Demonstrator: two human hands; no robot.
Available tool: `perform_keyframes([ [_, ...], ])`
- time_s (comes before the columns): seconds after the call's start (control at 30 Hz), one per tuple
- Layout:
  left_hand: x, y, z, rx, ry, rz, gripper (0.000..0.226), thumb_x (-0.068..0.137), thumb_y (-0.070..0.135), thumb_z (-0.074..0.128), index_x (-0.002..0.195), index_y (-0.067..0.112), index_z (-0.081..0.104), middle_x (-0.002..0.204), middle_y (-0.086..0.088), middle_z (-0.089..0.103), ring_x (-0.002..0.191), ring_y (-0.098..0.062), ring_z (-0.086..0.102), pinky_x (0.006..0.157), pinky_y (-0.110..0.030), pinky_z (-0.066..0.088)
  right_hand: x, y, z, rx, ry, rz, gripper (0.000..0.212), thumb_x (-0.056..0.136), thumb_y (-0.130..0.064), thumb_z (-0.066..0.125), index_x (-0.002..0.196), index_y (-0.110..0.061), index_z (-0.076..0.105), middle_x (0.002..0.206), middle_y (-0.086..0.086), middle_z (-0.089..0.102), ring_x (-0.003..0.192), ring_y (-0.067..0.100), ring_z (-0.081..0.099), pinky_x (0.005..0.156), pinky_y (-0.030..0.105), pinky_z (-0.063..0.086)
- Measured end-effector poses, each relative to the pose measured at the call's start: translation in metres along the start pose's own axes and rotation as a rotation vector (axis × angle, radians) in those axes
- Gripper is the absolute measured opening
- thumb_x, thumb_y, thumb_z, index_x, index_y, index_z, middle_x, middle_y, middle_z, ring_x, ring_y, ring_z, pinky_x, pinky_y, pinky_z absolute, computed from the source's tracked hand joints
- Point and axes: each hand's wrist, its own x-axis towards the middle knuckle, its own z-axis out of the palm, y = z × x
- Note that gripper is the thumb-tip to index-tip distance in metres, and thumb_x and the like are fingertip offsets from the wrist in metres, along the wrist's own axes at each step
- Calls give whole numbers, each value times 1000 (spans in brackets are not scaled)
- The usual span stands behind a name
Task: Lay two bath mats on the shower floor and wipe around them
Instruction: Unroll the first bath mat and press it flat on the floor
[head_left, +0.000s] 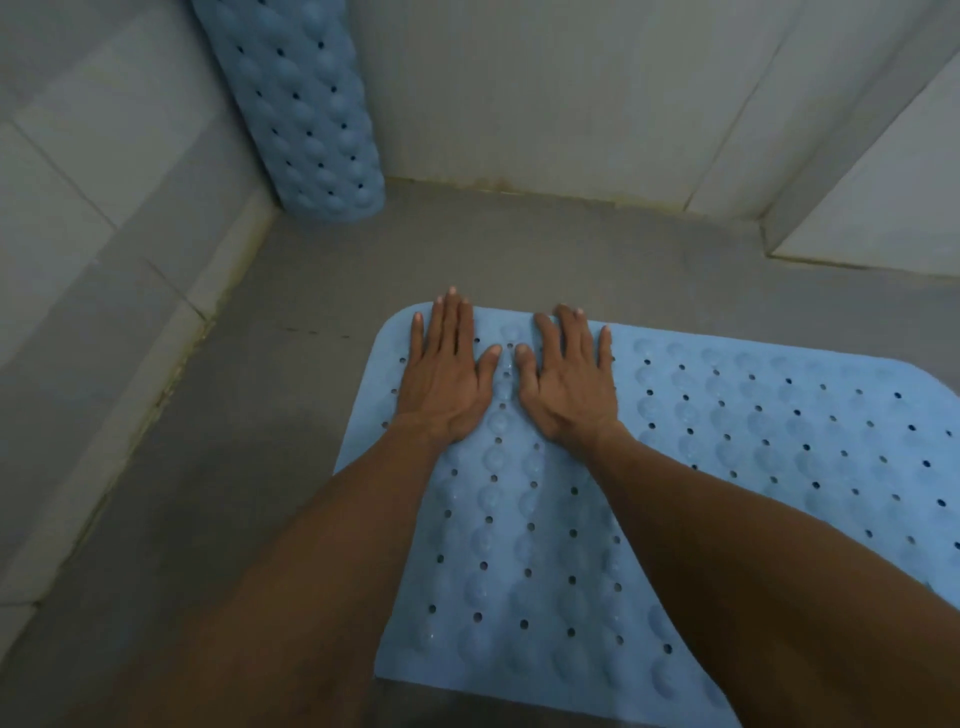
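A light blue bath mat (753, 441) with bumps and small holes lies flat on the grey shower floor (291, 415). My left hand (447, 374) and my right hand (569, 376) rest side by side, palms down and fingers spread, on the mat's far left corner. Neither hand holds anything. A second blue mat (298, 104), rolled up, stands upright in the far left corner against the tiled walls.
Tiled walls enclose the floor on the left (78, 234) and at the back (545, 93). A raised tiled ledge (883, 197) juts in at the far right. Bare grey floor lies left of the flat mat and between it and the back wall.
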Motion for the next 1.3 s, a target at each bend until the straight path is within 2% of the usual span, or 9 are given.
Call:
perform_keyframes([
  [0.13,1,1,-2,32,18,-10,73,101,50,7,156,4,-2,165,-13,-7,153,-22,-8,124,-45,-4,0,-3,-4,2,-17,18,68,103,-55,15,161,-21,15,170,7,5,157,20,-4,126,49,-9],
  [0.37,1,5,-6,34,-39,-43,73,101,50,10,157,3,4,165,-17,-3,153,-28,-5,124,-50,4,-3,-9,-7,5,27,57,65,103,-51,25,157,-16,29,168,10,17,157,23,7,127,50,0],
  [0.6,6,8,-11,57,-137,-84,72,101,51,11,157,8,-3,164,-16,-10,152,-27,-10,123,-50,2,2,-11,-9,-38,30,86,62,101,-48,36,152,-13,39,164,11,26,155,25,16,126,52,7],
  [0.83,3,7,-9,45,-92,-43,74,99,51,8,157,6,3,164,-18,-6,153,-29,-6,124,-50,2,-1,-10,-10,-16,39,74,62,101,-50,33,152,-14,38,165,10,25,155,25,14,126,51,5],
  [1.0,1,6,-6,73,-79,-47,75,98,53,8,157,6,4,164,-17,-4,153,-28,-4,124,-49,-1,-5,-9,-7,53,126,63,60,100,-50,34,147,-13,42,161,11,31,152,27,21,125,52,8],
  [1.13,0,10,-8,133,-102,-68,75,100,54,9,157,6,0,164,-16,-7,152,-27,-9,123,-48,-5,-7,-4,-10,136,61,33,65,102,-53,29,153,-12,33,165,10,21,155,25,10,126,50,-1],
  [1.3,0,32,-27,392,-140,-32,71,102,46,5,155,1,-8,163,-17,-16,151,-28,-14,123,-46,-8,-24,22,-37,247,-49,-5,67,106,-49,24,161,-12,15,170,7,3,157,20,-6,126,43,-9],
])
